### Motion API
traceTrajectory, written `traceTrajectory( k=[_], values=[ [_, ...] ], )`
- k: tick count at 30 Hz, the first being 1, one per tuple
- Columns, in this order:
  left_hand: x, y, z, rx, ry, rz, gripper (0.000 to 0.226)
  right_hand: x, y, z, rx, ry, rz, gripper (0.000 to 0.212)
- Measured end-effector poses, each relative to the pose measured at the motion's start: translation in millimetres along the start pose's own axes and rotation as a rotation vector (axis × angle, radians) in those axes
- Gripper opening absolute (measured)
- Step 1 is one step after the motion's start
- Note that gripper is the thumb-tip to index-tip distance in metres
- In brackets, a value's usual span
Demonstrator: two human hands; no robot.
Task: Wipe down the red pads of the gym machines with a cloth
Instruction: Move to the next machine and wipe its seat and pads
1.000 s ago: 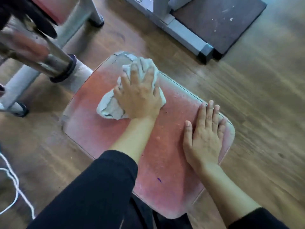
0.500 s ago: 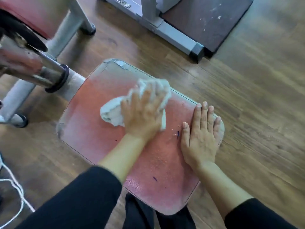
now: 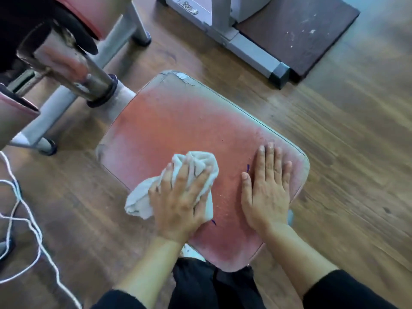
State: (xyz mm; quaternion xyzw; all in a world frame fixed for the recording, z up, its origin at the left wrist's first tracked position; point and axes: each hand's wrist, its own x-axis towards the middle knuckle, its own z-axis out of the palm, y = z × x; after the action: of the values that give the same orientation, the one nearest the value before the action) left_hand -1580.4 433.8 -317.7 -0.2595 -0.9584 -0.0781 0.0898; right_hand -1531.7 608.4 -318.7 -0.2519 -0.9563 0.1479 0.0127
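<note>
A person in two black sleeves (image 3: 120, 299) leans over one red pad (image 3: 178, 121) of a gym machine. The left hand (image 3: 178, 201) grips a single pale, bunched cloth (image 3: 139, 200), fingers spread and bent over the folds, and presses it onto the pad's near left part, where one end of the cloth hangs past the edge. The right hand (image 3: 266, 192) lies flat on the pad's near right corner, fingers straight and close together, holding nothing. Two small purple marks (image 3: 248, 168) show on the pad between the hands. The pad's far corner is worn and peeling. Around it lies a wooden floor (image 3: 345, 152), with one looped white cord (image 3: 33, 221) on the left. Beyond that, one chrome tube (image 3: 89, 74) meets the grey frame legs (image 3: 55, 108) at the pad's far left side, below a second red pad (image 3: 93, 12). Farthest off, one grey base beam (image 3: 252, 50) rests beside one dark mat (image 3: 301, 30).
</note>
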Motion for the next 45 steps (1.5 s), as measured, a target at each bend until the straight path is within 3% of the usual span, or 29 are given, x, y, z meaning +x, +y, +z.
traceTrajectory(
  k=[2,4,8,11,13,15,19,20,22,24,26,30,36,41,45],
  values=[
    [-13,-18,-3,-0.012,-0.016,0.089,0.04,-8,-7,2,-0.003,-0.01,-0.025,0.064],
    [8,-48,1,0.022,-0.01,0.053,0.043,-15,-12,4,-0.012,-0.017,-0.044,0.064],
    [48,-87,6,0.032,0.102,-0.384,0.041,-22,-13,7,-0.025,-0.006,-0.057,0.064],
    [28,-56,7,-0.014,0.197,-0.549,0.038,-24,-11,7,-0.021,-0.008,-0.076,0.065],
    [-13,-16,4,-0.001,0.197,-0.476,0.044,-30,-11,9,-0.018,-0.023,-0.092,0.065],
    [-61,18,-4,-0.07,0.088,-0.334,0.045,-35,-10,9,-0.009,-0.015,-0.087,0.066],
    [-59,-22,-4,-0.062,0.005,-0.021,0.042,-41,-10,8,0.009,0.012,-0.044,0.066],
    [-44,-40,-2,-0.009,0.019,-0.014,0.045,-41,-9,8,0.012,0.019,-0.04,0.066],
    [-8,-65,0,0.035,0.037,-0.176,0.048,-41,-9,7,0.015,0.029,-0.036,0.067],
    [15,-57,-2,0.016,0.054,-0.382,0.042,-42,-8,7,0.015,0.028,-0.024,0.067],
    [8,-29,-4,0.021,0.047,-0.425,0.039,-43,-5,6,0.023,0.023,0.01,0.068],
    [-48,14,-8,0.001,-0.041,-0.019,0.041,-40,11,-2,0.013,0.009,0.101,0.069],
    [15,21,2,0.024,-0.044,0.08,0.043,-23,34,-5,0.033,0.019,0.118,0.071],
    [77,57,23,-0.01,-0.068,0.052,0.039,-22,38,-4,0.085,0.03,0.125,0.068],
    [29,44,13,0.023,0.012,0.347,0.039,-20,41,-9,0.102,0.001,0.136,0.071]
  ],
)
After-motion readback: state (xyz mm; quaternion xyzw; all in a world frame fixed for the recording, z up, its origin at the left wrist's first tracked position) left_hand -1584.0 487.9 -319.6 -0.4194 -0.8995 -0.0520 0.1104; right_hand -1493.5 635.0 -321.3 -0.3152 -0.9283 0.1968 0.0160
